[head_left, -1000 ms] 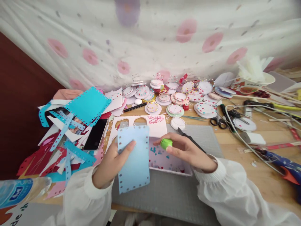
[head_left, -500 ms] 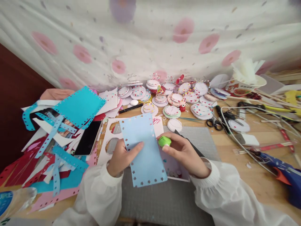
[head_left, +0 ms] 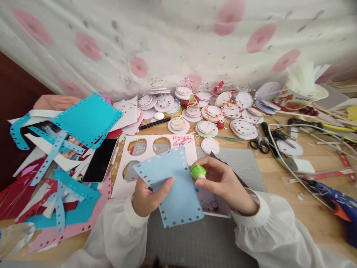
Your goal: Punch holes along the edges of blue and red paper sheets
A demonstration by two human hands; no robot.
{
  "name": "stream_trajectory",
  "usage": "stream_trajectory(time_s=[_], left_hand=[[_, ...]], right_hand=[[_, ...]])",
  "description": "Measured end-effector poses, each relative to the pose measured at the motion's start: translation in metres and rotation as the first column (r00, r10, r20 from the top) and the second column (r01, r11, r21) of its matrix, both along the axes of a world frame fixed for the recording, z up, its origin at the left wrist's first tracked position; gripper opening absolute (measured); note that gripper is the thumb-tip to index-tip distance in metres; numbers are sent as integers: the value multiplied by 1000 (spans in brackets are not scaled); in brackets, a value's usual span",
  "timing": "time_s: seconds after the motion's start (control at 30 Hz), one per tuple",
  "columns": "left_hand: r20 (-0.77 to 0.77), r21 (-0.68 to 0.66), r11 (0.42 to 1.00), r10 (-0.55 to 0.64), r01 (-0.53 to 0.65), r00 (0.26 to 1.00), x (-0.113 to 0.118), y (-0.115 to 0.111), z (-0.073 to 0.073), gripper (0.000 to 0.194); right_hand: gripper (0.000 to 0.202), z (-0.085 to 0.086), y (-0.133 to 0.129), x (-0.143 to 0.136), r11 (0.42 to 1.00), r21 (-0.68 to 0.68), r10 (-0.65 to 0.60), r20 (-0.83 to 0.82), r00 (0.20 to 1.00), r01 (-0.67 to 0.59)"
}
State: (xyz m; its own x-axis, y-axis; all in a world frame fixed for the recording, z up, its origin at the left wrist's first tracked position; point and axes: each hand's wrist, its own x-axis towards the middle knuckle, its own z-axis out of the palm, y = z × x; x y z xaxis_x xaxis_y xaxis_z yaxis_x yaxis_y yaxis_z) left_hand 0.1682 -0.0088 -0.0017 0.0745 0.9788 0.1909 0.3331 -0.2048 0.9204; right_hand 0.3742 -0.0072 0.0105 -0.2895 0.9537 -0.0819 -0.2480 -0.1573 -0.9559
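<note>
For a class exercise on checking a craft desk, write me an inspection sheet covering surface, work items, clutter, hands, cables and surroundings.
Surface: wooden table, partly covered by a gray mat.
Work items: light-blue sheet with cut-outs along its edges; small green tool near its right edge, contact unclear; pale tray, partly hidden, with loose pieces inside.
Clutter: heaped paper scraps at left, phone beside them; paper disc stacks at the back; scissors at right.
Hands: left hand grips the sheet, thumb on top; right hand holds the green tool.
Cables: white cable looped at right; its ends cannot be traced.
Surroundings: flowered cloth behind; dark red panel at left.
</note>
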Motion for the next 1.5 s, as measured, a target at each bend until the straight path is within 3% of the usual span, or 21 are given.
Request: stream_trajectory(time_s=[0.23,0.43,0.63,0.9,1.03,1.23,1.5], left_hand=[[-20,-6,999,-38,38,999,-1,-1,0,15],[-13,22,1000,-18,18,1000,0,0,1,25],[-44,-22,998,-59,58,997,2,0,9,15],[-113,-11,986,-166,166,980,0,1,10,12],[-95,11,981,-192,194,977,1,1,13,14],[-53,-102,978,-186,180,981,2,2,21,17],[-43,-101,985,-143,138,989,3,1,19,22]], right_hand=[[25,0,-1,0,1000,17,-3,-3,1000,3],[30,-2,0,0,999,51,16,31,999,-18],[33,-7,-2,-1,997,36,73,34,997,-74],[35,-11,-3,0,989,-3,145,182,973,-146],[37,-11,-2,1,987,-39,159,168,973,-155],[31,-9,-2,-1,983,-68,175,90,980,-169],[34,-10,-2,0,974,-143,188,71,980,-177]])
